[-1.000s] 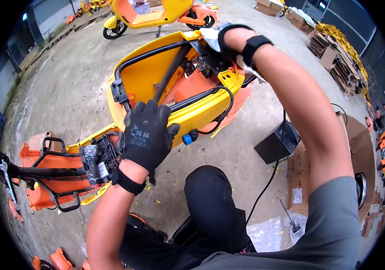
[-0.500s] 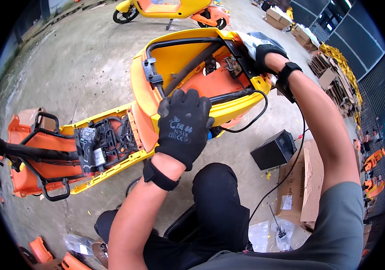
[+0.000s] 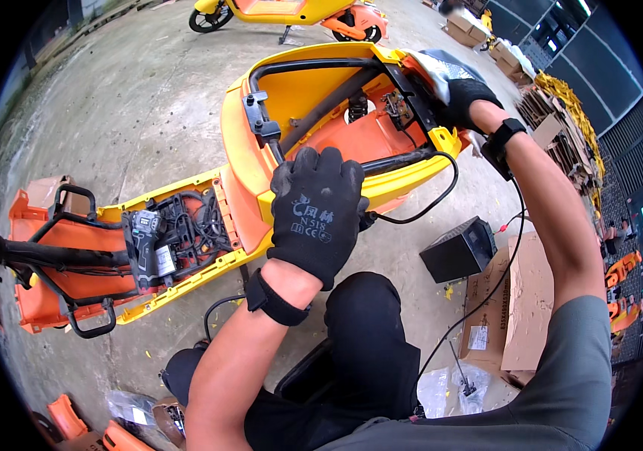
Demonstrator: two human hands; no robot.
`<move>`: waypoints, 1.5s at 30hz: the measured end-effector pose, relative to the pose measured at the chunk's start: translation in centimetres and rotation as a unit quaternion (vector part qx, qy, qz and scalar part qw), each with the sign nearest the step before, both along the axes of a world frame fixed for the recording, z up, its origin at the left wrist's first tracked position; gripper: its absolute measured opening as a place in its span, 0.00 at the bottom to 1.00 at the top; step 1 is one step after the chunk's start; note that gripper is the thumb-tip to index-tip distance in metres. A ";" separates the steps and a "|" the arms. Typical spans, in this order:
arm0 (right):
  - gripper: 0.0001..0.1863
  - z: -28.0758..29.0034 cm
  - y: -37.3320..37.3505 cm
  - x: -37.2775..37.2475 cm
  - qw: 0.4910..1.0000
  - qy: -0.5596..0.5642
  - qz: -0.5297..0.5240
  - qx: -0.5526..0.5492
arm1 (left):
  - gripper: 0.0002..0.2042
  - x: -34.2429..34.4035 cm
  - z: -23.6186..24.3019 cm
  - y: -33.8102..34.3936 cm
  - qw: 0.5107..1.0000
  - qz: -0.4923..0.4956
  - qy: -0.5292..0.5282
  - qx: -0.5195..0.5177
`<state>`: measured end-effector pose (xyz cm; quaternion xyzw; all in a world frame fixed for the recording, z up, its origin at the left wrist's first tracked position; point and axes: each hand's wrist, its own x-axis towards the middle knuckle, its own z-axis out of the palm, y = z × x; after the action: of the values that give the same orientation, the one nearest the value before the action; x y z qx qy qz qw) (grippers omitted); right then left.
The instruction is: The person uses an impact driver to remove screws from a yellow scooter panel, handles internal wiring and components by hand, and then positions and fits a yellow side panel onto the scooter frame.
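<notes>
One left hand (image 3: 317, 214) and one right hand (image 3: 472, 103), grips unclear, at one scooter body (image 3: 404, 180) before a second scooter (image 3: 317, 12)

Both hands (image 3: 317, 214) hide their palms, and the top edge crops the farther scooter (image 3: 280, 10).

This is a scooter workshop or assembly hall: on the stained concrete floor (image 3: 141, 113) stands a yellow-and-orange scooter body (image 3: 242, 150) with its frame and wiring (image 3: 199, 219) exposed, and toward the floor's far edge a more complete scooter (image 3: 284, 12) rests on its stand. Loose orange panels (image 3: 69, 418) lie at the near left corner; flattened cardboard (image 3: 556, 126) is heaped along the right edge, near a dark panelled wall (image 3: 598, 71).
</notes>
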<state>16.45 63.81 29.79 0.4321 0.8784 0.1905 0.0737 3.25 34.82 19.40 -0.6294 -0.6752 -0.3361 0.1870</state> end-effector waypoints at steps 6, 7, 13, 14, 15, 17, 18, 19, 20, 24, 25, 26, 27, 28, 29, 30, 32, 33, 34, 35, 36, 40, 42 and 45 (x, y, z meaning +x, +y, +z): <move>0.22 0.8 -0.6 -0.7 1.000 -0.004 0.011 -0.026 | 0.19 0.3 -0.3 0.0 1.000 -0.002 0.001 -0.012; 0.22 1.0 -0.5 -0.6 0.999 -0.008 0.006 -0.049 | 0.19 0.1 -0.2 0.1 1.000 0.000 -0.001 -0.017; 0.37 2.2 6.7 4.1 0.947 0.261 -0.047 -0.179 | 0.19 0.0 -0.2 0.0 1.000 -0.001 0.013 -0.010; 0.39 2.7 8.9 5.8 0.954 0.255 -0.054 -0.149 | 0.19 0.5 -0.3 0.2 1.000 -0.007 0.007 -0.004; 0.40 2.8 9.2 5.9 0.956 0.259 -0.054 -0.127 | 0.19 0.5 -0.1 0.2 1.000 -0.006 0.016 -0.003; 0.42 3.1 9.8 5.8 0.966 0.218 -0.066 -0.124 | 0.19 0.3 0.2 -0.1 1.000 -0.004 0.023 -0.001; 0.41 3.2 10.0 5.4 0.966 0.222 -0.057 -0.121 | 0.19 0.1 0.3 -0.3 1.000 -0.003 0.021 0.000; 0.40 3.2 10.1 5.2 0.966 0.224 -0.049 -0.118 | 0.19 -0.1 0.2 -0.4 1.000 -0.003 0.019 0.001; 0.38 2.6 9.7 4.9 0.966 0.241 0.025 -0.087 | 0.19 -0.2 -0.1 -0.3 1.000 -0.004 0.014 0.002; 0.29 3.3 6.6 6.2 0.955 0.262 0.035 -0.138 | 0.19 0.3 -0.2 0.0 1.000 -0.010 0.018 -0.005; 0.33 3.1 7.5 6.2 0.966 0.229 0.059 -0.106 | 0.19 0.4 -0.3 0.3 1.000 -0.003 0.022 -0.005; 0.35 2.6 5.0 4.9 0.976 0.208 0.065 0.015 | 0.20 0.2 -0.4 0.1 1.000 0.005 0.026 -0.011; 0.38 2.2 1.7 3.2 0.971 0.182 0.067 0.137 | 0.20 0.0 -0.6 0.0 0.999 0.013 0.027 -0.018; 0.40 2.2 0.4 2.1 0.953 0.177 0.141 0.201 | 0.20 -0.1 -0.3 -0.2 0.999 0.014 0.022 -0.020; 0.42 2.4 -0.3 1.1 0.926 0.165 0.215 0.264 | 0.20 -0.1 -0.2 -0.2 1.000 0.014 0.019 -0.016; 0.42 2.8 -1.0 0.2 0.901 0.159 0.286 0.284 | 0.20 0.0 -0.3 -0.1 1.000 0.013 0.016 -0.013; 0.34 3.2 -2.6 -2.8 0.943 0.069 0.247 0.212 | 0.20 0.0 -0.5 -0.2 1.000 0.012 0.022 -0.011; 0.30 3.5 -3.4 -4.2 0.974 -0.011 0.163 0.158 | 0.20 0.0 -0.4 -0.3 1.000 0.014 0.024 -0.013; 0.27 2.4 -2.3 -5.0 0.975 -0.050 0.131 0.173 | 0.20 0.0 -0.3 -0.3 0.999 0.020 0.024 -0.026; 0.29 1.5 -0.7 -5.3 0.983 -0.047 0.102 0.145 | 0.20 0.0 -0.5 -0.1 0.999 0.021 0.025 -0.023; 0.29 1.4 0.5 -5.7 0.985 -0.048 0.066 0.151 | 0.20 0.2 -0.5 0.0 0.999 0.021 0.027 -0.020; 0.27 1.1 3.4 -6.1 0.984 -0.064 0.030 0.164 | 0.19 0.3 -0.2 -0.2 0.999 0.019 0.026 -0.005; 0.26 0.2 4.0 -6.7 0.984 -0.049 0.006 0.171 | 0.19 0.3 -0.4 0.1 1.000 0.014 0.012 -0.013; 0.22 -0.3 3.3 -6.9 0.985 -0.041 0.025 0.166 | 0.19 -0.1 -0.7 0.1 1.000 0.011 0.010 -0.010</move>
<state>9.56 67.12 29.53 0.4084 0.8411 0.3532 0.0320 3.20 34.95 18.72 -0.6269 -0.6836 -0.3212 0.1912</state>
